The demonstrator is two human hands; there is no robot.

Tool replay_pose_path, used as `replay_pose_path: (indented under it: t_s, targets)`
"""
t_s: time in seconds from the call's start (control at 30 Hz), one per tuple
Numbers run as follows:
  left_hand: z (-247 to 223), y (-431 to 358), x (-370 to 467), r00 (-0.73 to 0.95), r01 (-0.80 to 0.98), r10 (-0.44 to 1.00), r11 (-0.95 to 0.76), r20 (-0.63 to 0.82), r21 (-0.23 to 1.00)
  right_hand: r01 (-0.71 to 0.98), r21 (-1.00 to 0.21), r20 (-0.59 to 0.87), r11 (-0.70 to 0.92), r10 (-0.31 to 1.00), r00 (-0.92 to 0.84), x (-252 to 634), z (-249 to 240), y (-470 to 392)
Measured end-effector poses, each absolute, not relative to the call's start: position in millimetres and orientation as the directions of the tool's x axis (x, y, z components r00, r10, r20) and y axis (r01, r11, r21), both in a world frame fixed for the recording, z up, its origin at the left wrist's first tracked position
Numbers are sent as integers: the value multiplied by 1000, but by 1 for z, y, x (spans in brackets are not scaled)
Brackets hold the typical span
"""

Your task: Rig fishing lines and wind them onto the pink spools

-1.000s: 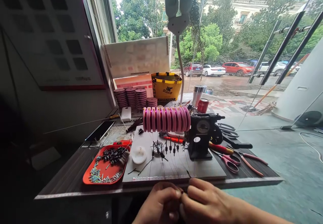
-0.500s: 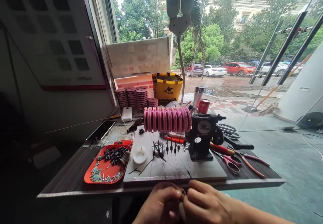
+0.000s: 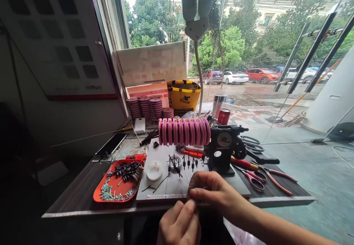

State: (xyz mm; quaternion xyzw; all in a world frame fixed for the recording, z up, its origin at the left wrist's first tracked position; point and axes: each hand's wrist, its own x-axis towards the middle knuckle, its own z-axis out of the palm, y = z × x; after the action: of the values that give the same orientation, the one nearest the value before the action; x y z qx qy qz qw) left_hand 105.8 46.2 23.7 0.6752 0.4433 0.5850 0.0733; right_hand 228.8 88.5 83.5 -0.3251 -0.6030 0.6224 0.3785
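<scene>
My left hand is closed in a fist-like pinch just below the board's front edge. My right hand is closed as well, thumb against fingers, just above it and partly over the board. The fingertips nearly meet; what they grip is too small or hidden to make out. Thin lines run down toward the hands from a row of pink ring-shaped spools on a black winding machine. Several small black pieces hang on these lines above the white board.
An orange tray with small black and metal parts lies left. Beside it sits a white round dish. Pink-handled scissors and pliers lie right. Stacked discs, a yellow bag and a red can stand behind.
My right hand has moved up and slightly left, over the board's front edge. My left hand has dropped a little and turned, knuckles up. Both remain close together.
</scene>
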Motion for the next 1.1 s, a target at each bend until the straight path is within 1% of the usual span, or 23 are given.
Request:
replay_pose_path:
  t_s: [0.07,0.1,0.13,0.17,0.2,0.23,0.27,0.3,0.37,0.43,0.47,0.5,0.53,0.57,0.6,0.67,0.73,0.77,0.8,0.87,0.93,1.0,1.1]
  targets:
    - [30,50,102,-38,391,801,-538,597,746,88,-975,139,205,868,-477,233,81,85]
    - [34,53,99,-12,297,886,-439,463,848,201,-909,225,365,836,-500,236,80,82]
    - [38,56,96,26,191,962,-272,272,943,299,-780,331,550,768,-549,239,78,79]
    - [41,59,93,74,70,996,-57,52,996,361,-592,423,721,658,-623,242,76,75]
    - [44,62,92,135,-51,978,167,-159,985,376,-377,479,846,526,-703,245,73,72]
    - [45,64,91,201,-158,925,356,-323,921,358,-174,507,918,395,-766,248,71,70]
    - [46,66,90,263,-239,862,494,-434,836,333,-11,514,943,291,-807,249,68,69]
    - [45,67,91,311,-295,810,580,-498,759,323,102,529,941,224,-819,250,65,68]
    - [44,68,93,353,-359,750,661,-560,659,312,214,552,926,149,-821,250,60,69]
    - [44,67,94,352,-374,721,693,-597,616,295,247,578,923,104,-810,248,57,70]
    - [43,67,94,337,-359,733,680,-590,639,292,242,582,925,102,-807,246,56,70]
    - [44,67,94,315,-321,773,633,-551,705,291,229,586,929,107,-803,244,55,71]
    - [44,66,93,286,-258,832,545,-475,798,290,191,603,938,121,-788,242,55,71]
    - [44,66,93,253,-184,896,414,-364,892,287,115,632,951,153,-760,240,56,71]
    - [44,65,92,221,-114,945,269,-239,956,284,-9,662,959,218,-717,238,57,71]
    - [44,65,90,181,-36,982,64,-56,997,253,-379,646,890,450,-617,235,62,70]
    - [42,65,90,163,-21,987,8,-4,1000,177,-759,463,626,711,-530,233,69,70]
    - [41,65,90,153,-9,988,-16,17,1000,125,-879,341,460,790,-510,232,73,71]
    - [40,65,91,129,12,990,-56,54,998,59,-948,244,312,835,-493,231,76,72]
    - [41,63,94,47,77,985,-170,167,982,-78,-990,143,121,866,-480,229,80,75]
    - [42,59,98,-46,184,955,-279,291,943,-157,-987,92,18,873,-478,227,82,79]
    - [43,53,102,-119,328,902,-359,415,874,-194,-980,53,-45,881,-471,225,83,82]
    - [35,46,107,-137,502,796,-458,590,734,-208,-975,24,-82,887,-461,224,83,87]
